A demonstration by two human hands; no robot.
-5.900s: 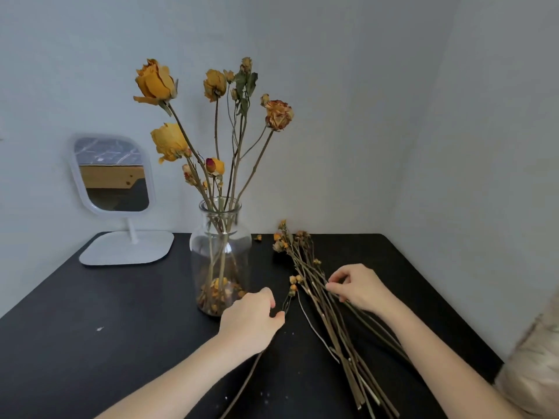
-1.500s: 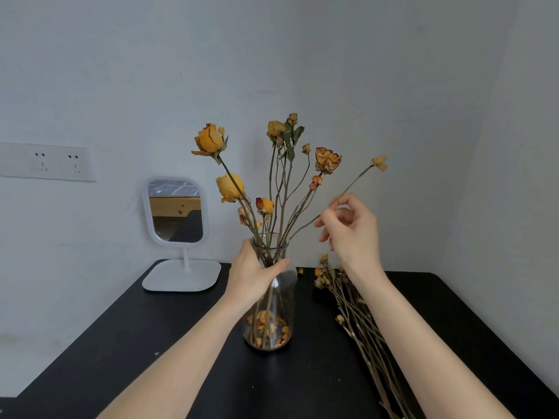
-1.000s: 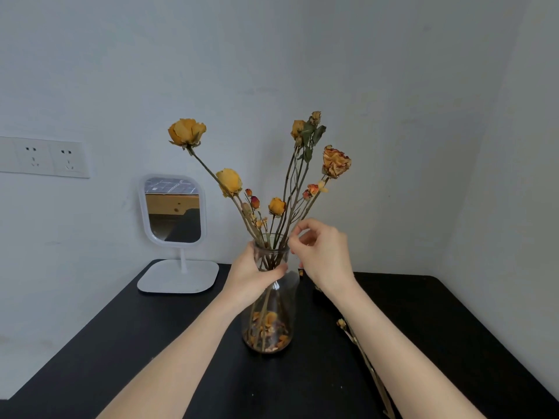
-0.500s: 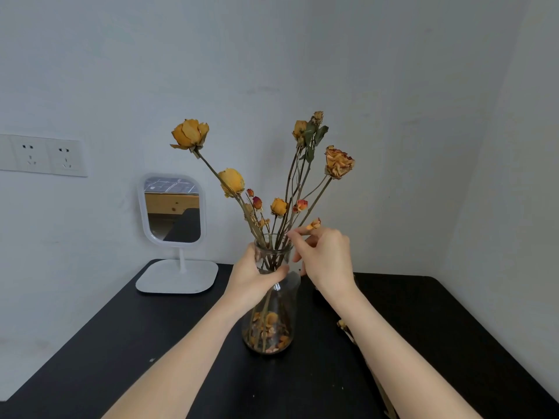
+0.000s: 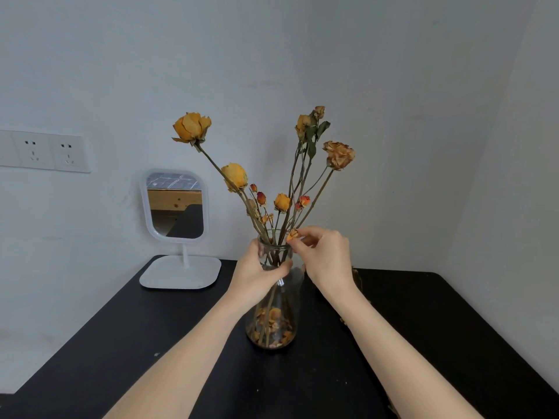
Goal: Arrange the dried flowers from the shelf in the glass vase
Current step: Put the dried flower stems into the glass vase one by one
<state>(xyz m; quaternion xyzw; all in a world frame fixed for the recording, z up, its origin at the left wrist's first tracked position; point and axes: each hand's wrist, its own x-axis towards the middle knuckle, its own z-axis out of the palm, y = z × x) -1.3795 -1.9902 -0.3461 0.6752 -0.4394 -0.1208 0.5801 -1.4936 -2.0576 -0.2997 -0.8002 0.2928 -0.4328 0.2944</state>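
A clear glass vase (image 5: 279, 300) stands in the middle of the black table (image 5: 127, 352). Several dried yellow and orange roses (image 5: 234, 175) rise from it on long stems, and loose petals lie at its bottom. My left hand (image 5: 257, 275) grips the vase's neck. My right hand (image 5: 325, 257) pinches a short stem with a small orange bud (image 5: 292, 234) just above the vase's rim. The rest of the loose dried stems (image 5: 357, 275) lies on the table behind my right forearm, mostly hidden.
A white standing mirror (image 5: 175, 207) is at the table's back left, near the wall. Wall sockets (image 5: 50, 151) sit on the left wall. The table fits into a corner, with walls behind and to the right.
My right hand has lowered the small-budded stem from high on the right down to the vase's rim. My left hand keeps its grip on the neck.
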